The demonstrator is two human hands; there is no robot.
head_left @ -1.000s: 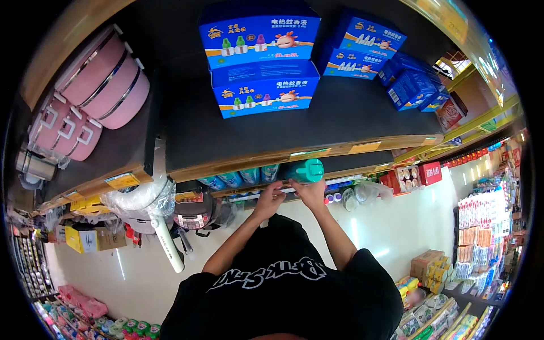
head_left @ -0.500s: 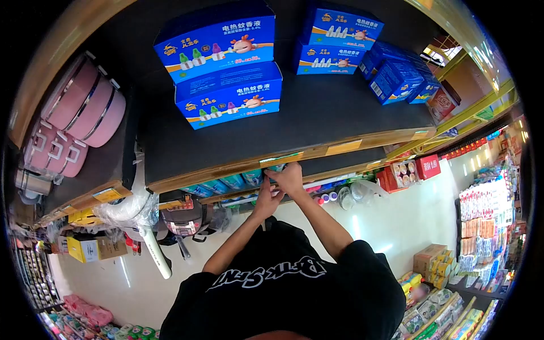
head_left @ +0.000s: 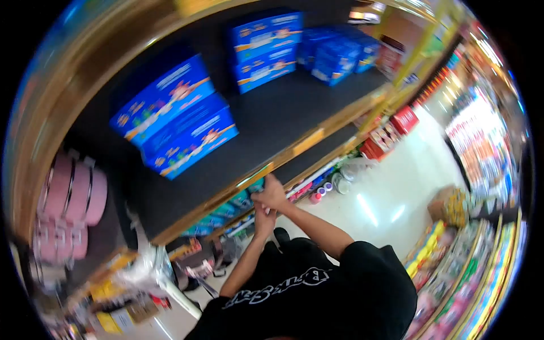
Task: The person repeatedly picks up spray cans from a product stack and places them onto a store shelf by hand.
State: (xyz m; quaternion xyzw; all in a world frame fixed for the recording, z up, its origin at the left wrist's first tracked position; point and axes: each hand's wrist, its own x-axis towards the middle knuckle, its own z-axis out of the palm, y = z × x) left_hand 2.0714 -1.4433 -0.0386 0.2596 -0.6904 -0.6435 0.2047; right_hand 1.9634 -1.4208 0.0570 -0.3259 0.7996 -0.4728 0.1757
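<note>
Teal container (head_left: 258, 185), one: sitting under the upper shelf's wooden edge (head_left: 345, 122), partly hidden by the right hand (head_left: 272, 194), at its fingers. Whether those fingers are clamping it, cannot tell. Left hand (head_left: 264, 214): lying just below, meeting the right; its grip also showing too little to tell. Teal row (head_left: 222, 211): standing beside, leftward. Lower shelf (head_left: 303, 164): stretching rightward under the wooden edge. Pale floor (head_left: 391, 195): spreading beyond, rightward.

Teal container (head_left: 258, 185) below shelf edge (head_left: 218, 199)
</note>
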